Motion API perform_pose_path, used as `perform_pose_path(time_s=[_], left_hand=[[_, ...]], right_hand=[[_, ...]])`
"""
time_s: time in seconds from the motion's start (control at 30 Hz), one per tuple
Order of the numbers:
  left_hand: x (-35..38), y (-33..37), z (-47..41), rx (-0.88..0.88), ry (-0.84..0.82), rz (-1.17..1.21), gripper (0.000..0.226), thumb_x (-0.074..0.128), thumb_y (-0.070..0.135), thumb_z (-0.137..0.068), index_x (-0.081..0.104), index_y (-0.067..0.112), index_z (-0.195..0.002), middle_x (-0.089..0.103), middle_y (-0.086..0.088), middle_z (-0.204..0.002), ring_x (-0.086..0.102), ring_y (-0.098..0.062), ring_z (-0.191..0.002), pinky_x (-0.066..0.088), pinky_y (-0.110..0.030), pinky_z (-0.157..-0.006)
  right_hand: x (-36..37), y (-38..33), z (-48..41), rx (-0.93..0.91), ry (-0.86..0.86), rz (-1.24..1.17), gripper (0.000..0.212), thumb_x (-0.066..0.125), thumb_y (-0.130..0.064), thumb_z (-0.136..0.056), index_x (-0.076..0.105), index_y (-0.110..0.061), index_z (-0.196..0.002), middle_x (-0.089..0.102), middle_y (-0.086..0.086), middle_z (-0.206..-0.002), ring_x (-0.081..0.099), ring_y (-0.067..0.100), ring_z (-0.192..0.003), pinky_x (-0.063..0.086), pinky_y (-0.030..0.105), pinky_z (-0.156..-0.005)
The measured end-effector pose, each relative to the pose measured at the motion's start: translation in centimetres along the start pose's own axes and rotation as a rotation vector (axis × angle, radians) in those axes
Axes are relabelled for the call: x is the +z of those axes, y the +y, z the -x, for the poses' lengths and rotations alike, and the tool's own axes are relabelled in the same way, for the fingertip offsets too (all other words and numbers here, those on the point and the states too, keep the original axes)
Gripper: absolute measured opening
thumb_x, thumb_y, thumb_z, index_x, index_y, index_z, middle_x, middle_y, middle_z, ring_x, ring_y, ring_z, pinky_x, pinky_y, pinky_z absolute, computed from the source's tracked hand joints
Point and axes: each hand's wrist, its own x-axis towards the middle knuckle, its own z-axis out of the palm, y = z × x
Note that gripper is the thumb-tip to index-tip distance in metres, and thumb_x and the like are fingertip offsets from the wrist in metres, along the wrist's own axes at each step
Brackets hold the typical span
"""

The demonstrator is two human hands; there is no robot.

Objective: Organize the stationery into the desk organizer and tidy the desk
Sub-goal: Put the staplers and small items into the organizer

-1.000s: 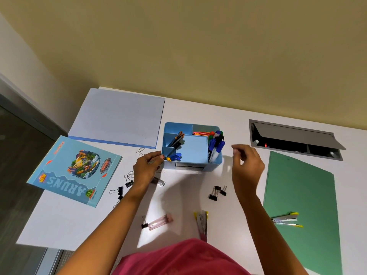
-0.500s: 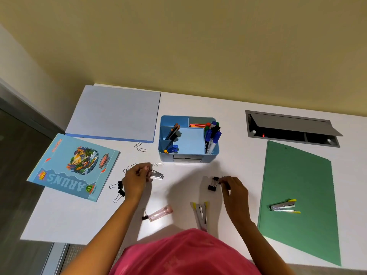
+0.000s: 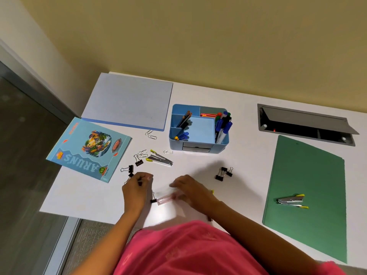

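A: How much has been put away?

B: Pens [image 3: 223, 126] are stood in the organizer [image 3: 175, 144], which is set well beyond both hands. Little else is judged done.

A: What is left out?

B: Binder clips [image 3: 130, 169] are scattered just beyond the left hand [image 3: 137, 188], and paper clips [image 3: 143, 152] and a stapler [image 3: 160, 160] are found farther beyond it. More clips [image 3: 222, 173] are seen beyond the right hand [image 3: 188, 189], to its right. A second stapler [image 3: 291, 201] is left on the folder [image 3: 309, 165], well right of that hand.

A: And the hands?

B: The right hand is laid over a pink case [image 3: 164, 199]; through the blur, a grip cannot be told. The left hand's fingers are curled, but whether a clip is pinched cannot be told.
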Motion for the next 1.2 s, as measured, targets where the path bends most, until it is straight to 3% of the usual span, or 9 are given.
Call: perform_pose_path(time_s=[0.27,0.53,0.63,0.7,0.77,0.83,0.93,1.07,1.2], left_hand=[[0.3,0.9,0.1,0.025,-0.036,0.017,0.008,0.062,0.014,-0.088,0.068,0.018,-0.088,0.066,0.005,-0.079,0.060,-0.011,-0.074,0.037,-0.008,-0.060],[0.4,3.3,-2.6,0.098,-0.066,0.127,0.009,0.062,0.016,-0.089,0.071,0.018,-0.091,0.071,0.005,-0.081,0.067,-0.016,-0.076,0.056,-0.038,-0.077],[0.9,5.8,-3.8,0.140,-0.066,0.148,0.016,0.060,0.016,-0.091,0.072,0.016,-0.101,0.071,0.008,-0.086,0.065,-0.004,-0.074,0.052,-0.016,-0.079],[1.4,7.7,-4.7,0.123,-0.084,0.167,0.018,0.058,0.015,-0.091,0.069,0.014,-0.106,0.067,0.007,-0.088,0.062,0.003,-0.064,0.042,0.000,-0.062],[2.4,8.9,-5.7,0.086,-0.107,0.224,0.020,0.059,0.018,-0.091,0.068,0.016,-0.109,0.069,0.003,-0.093,0.065,0.001,-0.059,0.045,-0.003,-0.053],[3.4,9.6,-6.8,0.051,-0.116,0.257,0.026,0.061,0.024,-0.090,0.067,0.017,-0.114,0.070,-0.002,-0.103,0.069,-0.010,-0.075,0.057,-0.018,-0.066],[4.2,10.1,-7.9,-0.003,-0.116,0.237,0.031,0.063,0.031,-0.088,0.068,0.015,-0.114,0.071,-0.006,-0.107,0.068,-0.022,-0.097,0.052,-0.039,-0.094],[4.6,10.0,-8.6,-0.038,-0.126,0.241,0.029,0.063,0.027,-0.088,0.069,0.011,-0.112,0.072,-0.009,-0.103,0.068,-0.024,-0.093,0.054,-0.043,-0.091],[4.6,9.9,-8.9,-0.029,-0.147,0.222,0.031,0.062,0.024,-0.090,0.066,0.008,-0.117,0.071,-0.011,-0.106,0.068,-0.025,-0.092,0.056,-0.042,-0.087]], right_hand=[[0.1,-0.8,-1.3,-0.146,0.002,0.146,0.021,0.063,-0.006,-0.082,0.059,-0.011,-0.102,0.060,0.008,-0.097,0.056,0.027,-0.089,0.052,0.039,-0.071],[-8.0,-2.6,-1.7,-0.034,0.441,0.065,0.027,0.057,-0.013,-0.092,0.048,-0.013,-0.117,0.057,0.011,-0.114,0.054,0.021,-0.106,0.049,0.028,-0.087],[-12.7,-3.9,-4.1,0.009,0.648,0.201,0.020,0.059,-0.007,-0.091,0.061,-0.006,-0.111,0.063,0.012,-0.107,0.056,0.021,-0.103,0.049,0.029,-0.090],[-15.1,-4.2,-6.2,-0.047,0.747,0.279,0.019,0.059,0.000,-0.090,0.064,0.001,-0.108,0.064,0.016,-0.105,0.057,0.024,-0.102,0.046,0.026,-0.090],[-16.8,-4.2,-8.5,0.006,0.696,0.238,0.024,0.055,0.004,-0.091,0.061,0.001,-0.114,0.059,0.015,-0.113,0.051,0.022,-0.107,0.035,0.014,-0.094],[-17.6,-4.2,-10.9,0.164,0.572,0.189,0.032,0.052,0.008,-0.089,0.058,-0.003,-0.118,0.053,0.013,-0.118,0.047,0.020,-0.108,0.033,0.010,-0.089],[-17.2,-4.3,-13.8,0.214,0.434,0.210,0.027,0.052,0.015,-0.080,0.059,0.003,-0.104,0.050,0.019,-0.109,0.051,0.032,-0.096,0.045,0.034,-0.075],[-15.5,-4.3,-15.9,0.319,0.190,0.443,0.038,0.062,0.014,-0.075,0.056,0.002,-0.111,0.047,0.017,-0.115,0.049,0.030,-0.101,0.039,0.030,-0.069],[-14.2,-3.8,-17.8,0.429,0.179,0.467,0.037,0.061,0.000,-0.088,0.046,-0.004,-0.121,0.046,0.015,-0.121,0.054,0.026,-0.105,0.045,0.028,-0.076]])
